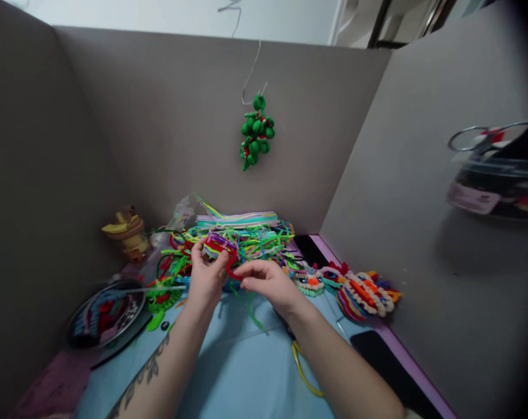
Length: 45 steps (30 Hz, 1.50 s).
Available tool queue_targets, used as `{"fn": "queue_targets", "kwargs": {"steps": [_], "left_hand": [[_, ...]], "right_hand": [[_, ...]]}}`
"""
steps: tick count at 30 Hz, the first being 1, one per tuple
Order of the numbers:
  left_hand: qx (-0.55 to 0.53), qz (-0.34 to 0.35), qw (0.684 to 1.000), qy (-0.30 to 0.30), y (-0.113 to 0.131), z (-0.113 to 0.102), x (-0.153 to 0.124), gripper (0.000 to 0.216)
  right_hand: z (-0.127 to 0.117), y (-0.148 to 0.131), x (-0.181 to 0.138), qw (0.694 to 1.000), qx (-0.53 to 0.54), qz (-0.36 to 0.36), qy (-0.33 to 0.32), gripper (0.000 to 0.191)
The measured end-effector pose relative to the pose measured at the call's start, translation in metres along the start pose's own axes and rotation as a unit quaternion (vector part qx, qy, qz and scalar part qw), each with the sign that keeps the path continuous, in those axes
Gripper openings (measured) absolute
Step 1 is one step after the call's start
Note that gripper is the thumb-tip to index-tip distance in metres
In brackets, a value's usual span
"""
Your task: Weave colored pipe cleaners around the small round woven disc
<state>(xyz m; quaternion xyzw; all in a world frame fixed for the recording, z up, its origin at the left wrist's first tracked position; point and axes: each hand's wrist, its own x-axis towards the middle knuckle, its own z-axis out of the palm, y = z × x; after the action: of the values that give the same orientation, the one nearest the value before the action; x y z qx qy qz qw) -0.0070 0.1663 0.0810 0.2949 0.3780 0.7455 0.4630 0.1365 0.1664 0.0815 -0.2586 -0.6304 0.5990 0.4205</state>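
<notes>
My left hand (207,276) is closed on a small coiled pipe-cleaner piece (218,244) of red, purple and green, held above the light blue table top (242,372). My right hand (268,282) sits just to its right, fingers pinched on the red pipe-cleaner end (232,270) that trails from the piece. Behind both hands lies a big tangle of loose pipe cleaners (246,235) in green, red, yellow and pastel colours.
Finished colourful pipe-cleaner figures (360,291) lie at the right. A round tin (104,317) with bits sits at the left, a yellow-brown spool (127,233) behind it. A green ornament (256,134) hangs on the grey partition. A dark phone (377,349) lies front right, a plastic tub (495,186) far right.
</notes>
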Motion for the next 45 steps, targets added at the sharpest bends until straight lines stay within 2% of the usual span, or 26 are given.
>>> {"fn": "queue_targets", "kwargs": {"steps": [3,6,11,13,15,16,18,20,21,23,28,33,39,45], "left_hand": [[-0.027,-0.014,1.0,0.006,0.001,-0.002,0.004,0.067],[-0.043,-0.015,0.999,-0.004,0.001,-0.005,0.006,0.065],[-0.03,-0.016,0.999,-0.023,0.002,-0.005,0.005,0.062],[-0.014,-0.013,0.999,-0.035,0.003,-0.005,0.003,0.061],[0.01,-0.016,0.999,-0.051,0.005,-0.004,0.002,0.065],[0.026,-0.019,0.998,-0.06,0.006,-0.004,0.002,0.068],[0.06,-0.025,0.994,-0.088,0.006,-0.005,0.001,0.073],[0.09,-0.031,0.987,-0.131,0.006,-0.006,0.0,0.075],[0.105,-0.036,0.982,-0.155,0.006,-0.007,-0.001,0.074],[0.134,-0.042,0.97,-0.198,0.005,-0.007,-0.003,0.072],[0.177,-0.045,0.948,-0.262,0.005,-0.003,-0.01,0.075],[0.187,-0.059,0.938,-0.284,0.011,0.001,-0.017,0.074],[0.196,-0.076,0.921,-0.329,0.009,-0.006,-0.014,0.073],[0.188,-0.099,0.919,-0.332,0.009,-0.008,-0.014,0.07]], "right_hand": [[-0.003,-0.011,-0.004,0.988,-0.077,-0.068,-0.115,0.013],[-0.006,-0.021,-0.008,0.97,-0.085,-0.104,-0.201,0.019],[-0.017,-0.031,-0.012,0.933,-0.064,-0.112,-0.336,0.028],[-0.027,-0.035,-0.014,0.922,-0.092,-0.105,-0.36,0.029],[-0.037,-0.038,-0.014,0.921,-0.15,-0.105,-0.345,0.027],[-0.04,-0.039,-0.014,0.927,-0.181,-0.106,-0.313,0.025],[-0.044,-0.036,-0.012,0.956,-0.211,-0.099,-0.178,0.021],[-0.04,-0.031,-0.008,0.982,-0.172,-0.077,0.016,0.018],[-0.037,-0.027,-0.006,0.984,-0.134,-0.068,0.094,0.016],[-0.027,-0.02,-0.002,0.982,-0.066,-0.065,0.163,0.015],[-0.008,-0.012,0.002,0.974,0.076,-0.099,0.188,0.023],[-0.009,-0.012,0.001,0.967,0.198,0.001,0.163,0.03],[-0.018,-0.015,0.0,0.983,0.164,0.052,0.061,0.034],[-0.026,-0.016,0.0,0.981,0.174,0.089,0.014,0.037]]}}
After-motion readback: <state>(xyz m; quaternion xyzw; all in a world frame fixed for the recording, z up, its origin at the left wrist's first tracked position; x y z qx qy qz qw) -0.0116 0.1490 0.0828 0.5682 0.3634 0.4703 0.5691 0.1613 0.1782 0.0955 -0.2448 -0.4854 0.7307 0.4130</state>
